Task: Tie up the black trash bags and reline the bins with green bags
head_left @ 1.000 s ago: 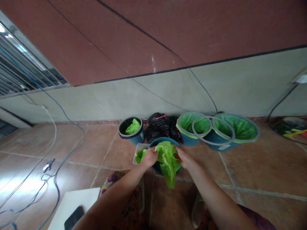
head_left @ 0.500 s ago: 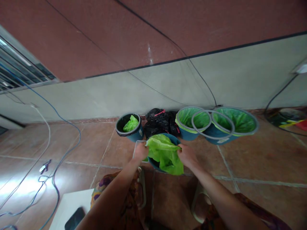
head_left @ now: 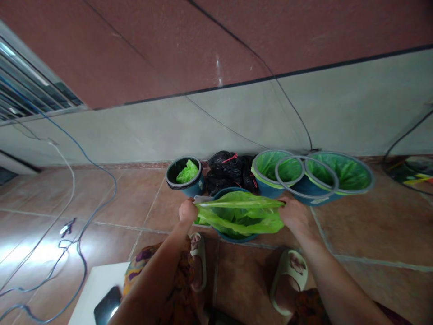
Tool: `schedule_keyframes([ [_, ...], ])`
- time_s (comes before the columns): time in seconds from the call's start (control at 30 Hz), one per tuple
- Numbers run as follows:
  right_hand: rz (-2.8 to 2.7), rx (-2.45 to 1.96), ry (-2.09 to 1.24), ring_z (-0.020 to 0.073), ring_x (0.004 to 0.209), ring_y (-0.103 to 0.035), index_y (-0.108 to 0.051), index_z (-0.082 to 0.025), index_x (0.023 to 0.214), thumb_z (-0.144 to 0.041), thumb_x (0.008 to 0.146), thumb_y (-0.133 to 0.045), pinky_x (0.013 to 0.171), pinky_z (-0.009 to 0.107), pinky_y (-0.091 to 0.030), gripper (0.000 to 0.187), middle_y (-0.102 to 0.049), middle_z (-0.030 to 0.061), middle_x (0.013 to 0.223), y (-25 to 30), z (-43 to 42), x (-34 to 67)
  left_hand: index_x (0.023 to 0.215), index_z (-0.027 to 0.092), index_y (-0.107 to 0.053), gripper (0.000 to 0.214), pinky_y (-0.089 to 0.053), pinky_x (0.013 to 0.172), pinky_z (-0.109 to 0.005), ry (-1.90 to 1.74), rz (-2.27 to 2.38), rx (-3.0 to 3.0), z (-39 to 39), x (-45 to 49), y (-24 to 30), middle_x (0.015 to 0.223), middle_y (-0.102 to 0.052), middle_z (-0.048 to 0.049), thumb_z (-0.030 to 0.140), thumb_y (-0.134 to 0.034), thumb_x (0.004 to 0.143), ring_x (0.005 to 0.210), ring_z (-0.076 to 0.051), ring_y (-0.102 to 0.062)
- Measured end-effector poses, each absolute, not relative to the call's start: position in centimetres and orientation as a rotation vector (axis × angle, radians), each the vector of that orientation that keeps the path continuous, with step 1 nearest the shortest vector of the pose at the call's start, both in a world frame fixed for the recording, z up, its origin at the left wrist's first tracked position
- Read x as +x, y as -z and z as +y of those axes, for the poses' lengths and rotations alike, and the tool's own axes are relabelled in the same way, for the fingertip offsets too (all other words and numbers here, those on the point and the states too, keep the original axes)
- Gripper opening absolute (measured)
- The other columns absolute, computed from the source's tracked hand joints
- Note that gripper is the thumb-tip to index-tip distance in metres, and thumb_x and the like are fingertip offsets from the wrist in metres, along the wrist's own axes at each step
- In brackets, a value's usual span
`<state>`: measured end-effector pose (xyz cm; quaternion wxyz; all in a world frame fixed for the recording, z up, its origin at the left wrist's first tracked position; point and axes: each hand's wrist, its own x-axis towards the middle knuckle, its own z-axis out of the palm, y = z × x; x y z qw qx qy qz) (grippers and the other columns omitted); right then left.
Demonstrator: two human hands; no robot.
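A thin green plastic bag is stretched wide between my two hands, its mouth open over a blue trash bin. My left hand is closed on the bag's left edge, and my right hand grips the right edge. The lower part of the bag hangs inside the bin. Partly hidden behind my left hand and the bag is a clear plastic container with green material in it.
Along the wall stand a bin with a black liner, black tied bags, and two green-lined bins with a loose grey ring across them. Cables trail at left. A phone lies on a white surface.
My hands have moved apart, pulling the bunched green bag into a wide open mouth. Its lower part, which hung over the bin's front, is now inside the bin.
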<state>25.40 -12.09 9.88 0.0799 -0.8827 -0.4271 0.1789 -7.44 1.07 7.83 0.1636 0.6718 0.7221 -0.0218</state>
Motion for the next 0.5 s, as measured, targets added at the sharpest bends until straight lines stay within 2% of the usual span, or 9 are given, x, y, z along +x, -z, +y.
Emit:
schedule_keyframes([
  [0.23, -1.388, -2.691, -0.462, 0.0293, 0.095, -0.07, -0.071, -0.017, 0.116, -0.01, 0.083, -0.045, 0.079, 0.035, -0.047, 0.043, -0.073, 0.0164, 0.099, -9.5, -12.9, 26.4, 0.123, 0.013, -0.065, 0.043, -0.052, 0.084, -0.025, -0.11, 2.196, 1.706, 2.2, -9.4, -7.7, 0.121, -0.07, -0.0153, 0.018, -0.059, 0.081, 0.112, -0.026, -0.066],
  [0.37, -1.593, -2.621, -0.647, 0.0272, 0.1, -0.069, -0.07, -0.015, 0.111, -0.01, 0.082, -0.047, 0.083, 0.033, -0.046, 0.037, -0.073, 0.0152, 0.102, -8.8, -13.3, 24.8, 0.117, 0.016, -0.07, 0.039, -0.051, 0.086, -0.024, -0.015, 2.017, 1.844, 1.5, -8.0, -7.5, 0.114, -0.073, -0.0123, 0.011, -0.053, 0.081, 0.108, -0.024, -0.068],
  [0.5, -1.738, -2.427, -0.942, 0.0275, 0.1, -0.068, -0.069, -0.015, 0.102, -0.015, 0.081, -0.056, 0.082, 0.033, -0.047, 0.025, -0.073, 0.0151, 0.103, -7.4, -13.8, 22.8, 0.117, 0.017, -0.069, 0.04, -0.05, 0.088, -0.027, 0.182, 1.914, 1.986, 0.4, -6.5, -6.9, 0.109, -0.073, -0.0128, 0.011, -0.053, 0.081, 0.105, -0.024, -0.068],
])
